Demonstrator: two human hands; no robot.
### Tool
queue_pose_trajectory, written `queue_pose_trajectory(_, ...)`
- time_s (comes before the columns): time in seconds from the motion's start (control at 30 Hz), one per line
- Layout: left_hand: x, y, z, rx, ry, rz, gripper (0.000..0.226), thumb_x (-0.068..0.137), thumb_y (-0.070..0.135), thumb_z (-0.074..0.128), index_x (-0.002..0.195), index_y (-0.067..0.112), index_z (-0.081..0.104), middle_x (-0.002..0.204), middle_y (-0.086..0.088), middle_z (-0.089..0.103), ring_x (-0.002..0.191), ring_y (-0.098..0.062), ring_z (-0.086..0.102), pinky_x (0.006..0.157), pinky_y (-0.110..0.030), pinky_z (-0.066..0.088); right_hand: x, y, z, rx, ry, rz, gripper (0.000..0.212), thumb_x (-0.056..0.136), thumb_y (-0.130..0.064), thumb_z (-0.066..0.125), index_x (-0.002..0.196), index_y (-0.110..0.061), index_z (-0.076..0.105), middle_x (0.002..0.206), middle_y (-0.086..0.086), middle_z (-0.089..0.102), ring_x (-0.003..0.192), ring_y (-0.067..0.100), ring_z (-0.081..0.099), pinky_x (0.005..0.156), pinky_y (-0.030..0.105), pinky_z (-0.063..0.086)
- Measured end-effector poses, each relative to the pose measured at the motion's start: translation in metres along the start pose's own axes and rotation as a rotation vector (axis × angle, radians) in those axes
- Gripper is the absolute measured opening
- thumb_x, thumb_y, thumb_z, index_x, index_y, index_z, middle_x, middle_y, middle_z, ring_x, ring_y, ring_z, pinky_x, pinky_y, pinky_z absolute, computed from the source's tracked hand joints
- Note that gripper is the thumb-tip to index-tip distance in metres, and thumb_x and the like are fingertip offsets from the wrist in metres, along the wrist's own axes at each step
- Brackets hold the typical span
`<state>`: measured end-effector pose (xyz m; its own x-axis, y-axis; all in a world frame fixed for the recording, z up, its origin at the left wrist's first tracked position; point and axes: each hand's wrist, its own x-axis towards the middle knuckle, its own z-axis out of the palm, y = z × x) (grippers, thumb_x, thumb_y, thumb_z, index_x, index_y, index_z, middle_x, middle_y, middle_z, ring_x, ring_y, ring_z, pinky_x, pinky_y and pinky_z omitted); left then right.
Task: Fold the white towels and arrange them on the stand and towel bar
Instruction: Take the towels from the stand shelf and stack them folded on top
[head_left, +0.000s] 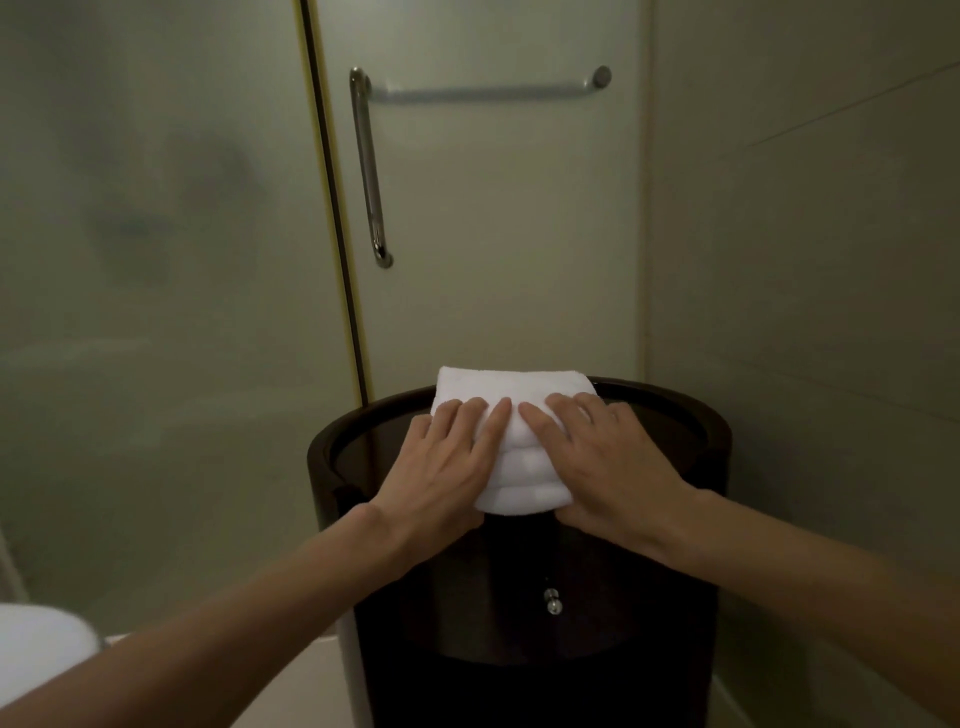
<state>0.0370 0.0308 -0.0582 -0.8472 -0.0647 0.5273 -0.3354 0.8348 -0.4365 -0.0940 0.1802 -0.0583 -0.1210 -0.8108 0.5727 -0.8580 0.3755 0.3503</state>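
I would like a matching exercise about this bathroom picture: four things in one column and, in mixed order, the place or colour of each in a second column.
Things:
1. folded towels
2. towel bar
3. stand
4. knob

Descriptions:
A. silver, horizontal on the frosted door, nothing hanging on it
B. dark and round, in front of the door
C. white, stacked on the stand's top
D. small and shiny, on the stand's front

Pairs: 1-C, 2-A, 3-B, 4-D
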Motion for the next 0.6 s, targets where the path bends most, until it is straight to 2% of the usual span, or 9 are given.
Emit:
queue_pose_trajectory(0.07, 0.007, -0.006, -0.001, -0.027, -0.024, -0.015, 0.102, 0.06, 0.038, 0.073, 0.146, 0.007, 0.027, 0.134, -0.014, 0.045, 0.116, -0.033, 0.045, 0.087, -0.042, 0.043, 0.01, 0.004, -0.005, -0.009, -0.022, -0.012, 0.086, 0.062, -0.038, 0.073, 0.138, -0.008, 0.044, 0.124, 0.018, 0.055, 0.102, 0.038, 0.057, 0.074, 0.045, 0.049)
queue_pose_trajectory(0.17, 0.023, -0.018, -0.003, -0.067, -0.05, -0.021, 0.104, 0.064, 0.042, 0.069, 0.148, 0.013, 0.015, 0.139, -0.009, 0.035, 0.12, -0.029, 0.037, 0.093, -0.041, 0.039, 0.027, 0.013, -0.008, -0.017, -0.06, -0.024, 0.086, 0.073, -0.044, 0.061, 0.146, -0.016, 0.025, 0.136, 0.013, 0.044, 0.113, 0.034, 0.048, 0.086, 0.043, 0.043)
queue_pose_trajectory(0.23, 0.038, -0.028, -0.008, -0.098, -0.07, -0.012, 0.104, 0.064, 0.042, 0.07, 0.147, 0.014, 0.013, 0.139, -0.007, 0.034, 0.12, -0.027, 0.036, 0.095, -0.04, 0.039, 0.04, 0.02, -0.012, 0.011, -0.089, -0.008, 0.087, 0.073, -0.042, 0.06, 0.146, -0.018, 0.02, 0.135, 0.011, 0.043, 0.112, 0.031, 0.047, 0.087, 0.042, 0.042)
queue_pose_trajectory(0.43, 0.078, -0.062, -0.042, -0.236, -0.166, -0.06, 0.104, 0.06, 0.038, 0.074, 0.146, 0.016, 0.018, 0.135, -0.006, 0.039, 0.118, -0.028, 0.038, 0.092, -0.04, 0.04, 0.093, 0.046, -0.05, 0.168, -0.222, -0.004, 0.087, 0.068, -0.044, 0.066, 0.141, -0.024, 0.023, 0.125, 0.004, 0.047, 0.105, 0.025, 0.047, 0.082, 0.039, 0.042)
queue_pose_trajectory(0.6, 0.114, -0.1, -0.099, -0.349, -0.266, -0.096, 0.105, 0.059, 0.041, 0.075, 0.144, 0.019, 0.02, 0.13, -0.004, 0.041, 0.115, -0.025, 0.038, 0.089, -0.036, 0.039, 0.147, 0.07, -0.107, 0.307, -0.332, 0.012, 0.087, 0.065, -0.042, 0.071, 0.139, -0.026, 0.027, 0.125, 0.002, 0.047, 0.105, 0.025, 0.048, 0.087, 0.042, 0.044)
